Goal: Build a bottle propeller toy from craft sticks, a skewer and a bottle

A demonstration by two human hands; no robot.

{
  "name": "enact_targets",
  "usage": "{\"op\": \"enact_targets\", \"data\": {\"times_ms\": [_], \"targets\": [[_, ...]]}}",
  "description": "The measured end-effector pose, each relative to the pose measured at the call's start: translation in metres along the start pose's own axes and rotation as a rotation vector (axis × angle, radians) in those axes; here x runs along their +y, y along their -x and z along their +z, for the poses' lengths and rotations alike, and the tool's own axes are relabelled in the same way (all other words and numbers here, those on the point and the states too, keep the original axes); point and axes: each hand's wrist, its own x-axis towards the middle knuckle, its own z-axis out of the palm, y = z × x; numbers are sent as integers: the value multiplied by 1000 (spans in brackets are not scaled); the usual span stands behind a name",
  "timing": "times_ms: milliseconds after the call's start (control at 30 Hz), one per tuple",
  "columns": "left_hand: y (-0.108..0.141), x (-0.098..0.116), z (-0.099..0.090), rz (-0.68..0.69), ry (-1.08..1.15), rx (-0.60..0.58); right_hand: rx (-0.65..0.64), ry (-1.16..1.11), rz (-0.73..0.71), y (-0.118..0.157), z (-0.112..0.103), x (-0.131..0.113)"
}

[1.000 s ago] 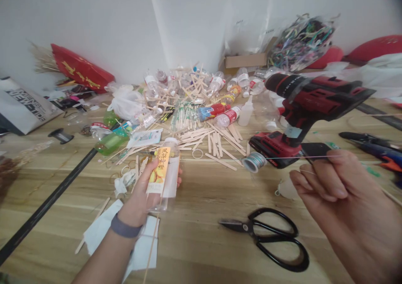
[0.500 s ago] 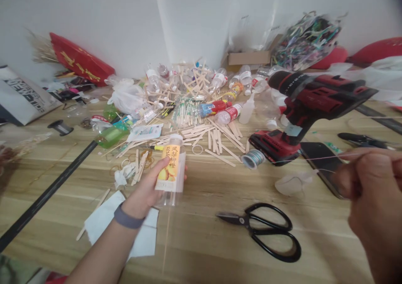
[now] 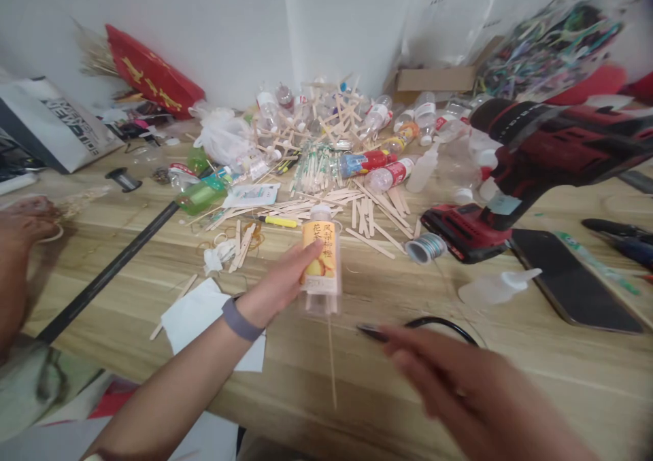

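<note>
My left hand (image 3: 286, 274) is closed around a clear plastic bottle (image 3: 320, 253) with a yellow label. A thin wooden stick (image 3: 332, 366) extends from the bottle's lower end toward me. My right hand (image 3: 449, 372), smeared by motion, lies over the black-handled scissors (image 3: 443, 323). The blade tip and part of one handle loop show past its fingers; whether the fingers grip the scissors is unclear. To the right of the bottle lies a spool of thread (image 3: 427, 248). A small white dropper bottle (image 3: 494, 287) rests beyond my right hand.
A red cordless drill (image 3: 541, 155) and a phone (image 3: 576, 281) are at the right. Wooden sticks (image 3: 364, 219) and plastic bottles (image 3: 390, 175) crowd the back. Another person's hand (image 3: 30, 219) is at the left, near a black strip (image 3: 117, 264). White paper (image 3: 196, 318) lies under my left arm.
My right hand has moved left and down from the right side, where it pinched a thread, to over the scissors. The view has shifted left, and another person's hand now shows there.
</note>
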Motion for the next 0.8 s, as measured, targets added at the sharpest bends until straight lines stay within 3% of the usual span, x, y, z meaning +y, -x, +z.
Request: {"op": "enact_targets", "data": {"times_ms": [100,167,333,433,467,633,800], "targets": [[2,2,14,48,-14,-51,-358,-236,258,-17,40,-16],[2,3,21,74,-31,-82,-395,-394,273,-29,50,-17],[-5,2,22,133,-190,-83,-294,-540,222,-44,49,-10],[-8,8,8,262,-592,-45,-222,-547,144,-46,47,-4],[-7,13,1,318,-815,52,-199,-551,127,-46,47,-2],[-1,42,-47,394,-1117,356,-123,-580,114,-50,43,7],[-4,49,-76,350,-1320,467,-114,-561,81,-51,42,10]]}}
